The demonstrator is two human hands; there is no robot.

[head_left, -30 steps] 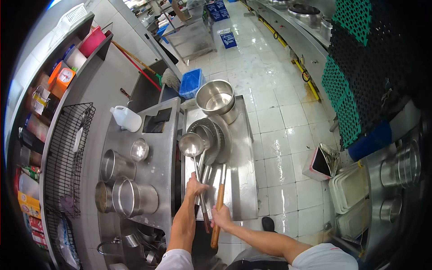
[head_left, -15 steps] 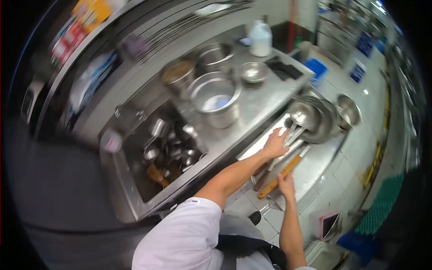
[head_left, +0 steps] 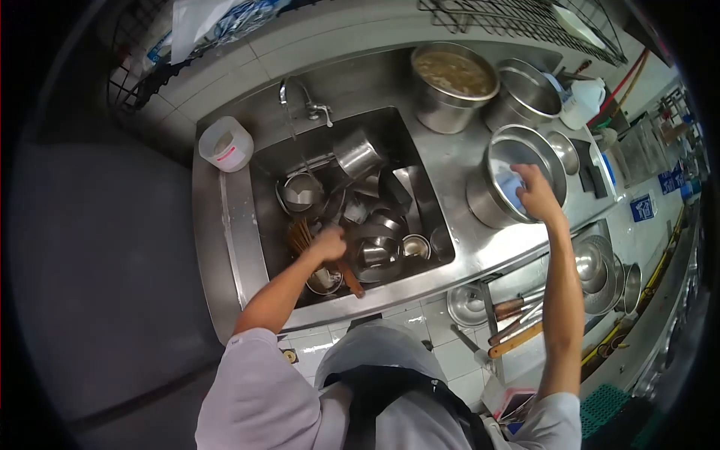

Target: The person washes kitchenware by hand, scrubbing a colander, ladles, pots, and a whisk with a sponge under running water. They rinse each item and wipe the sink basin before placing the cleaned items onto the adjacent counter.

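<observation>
The person's right hand (head_left: 537, 193) reaches down into a wide steel pot (head_left: 484, 201) on the counter (head_left: 480, 244), its fingers at a blue-and-white cloth (head_left: 511, 187) that lies inside; whether they grip the cloth or only touch it cannot be told. The left hand (head_left: 328, 244) is over the sink (head_left: 390, 290), fingers curled and slightly blurred – it is just beside a bundle of thin brown sticks (head_left: 301, 234) and near a brown handle (head_left: 350, 279), but whether it grasps anything cannot be told either. Steel pots, bowls and other metal pieces lie jumbled in the basin (many overlap, so their shapes are hard to part), below a tap (head_left: 316, 112) at the back wall. A white plastic tub (head_left: 229, 148) stands at the sink's left corner. Behind the pot with the cloth stand 2 more pots – a tall pot of brownish contents (head_left: 444, 116) and a second steel pot (head_left: 529, 77) – with a small metal bowl (head_left: 562, 152) and a white jug (head_left: 583, 105) farther right
</observation>
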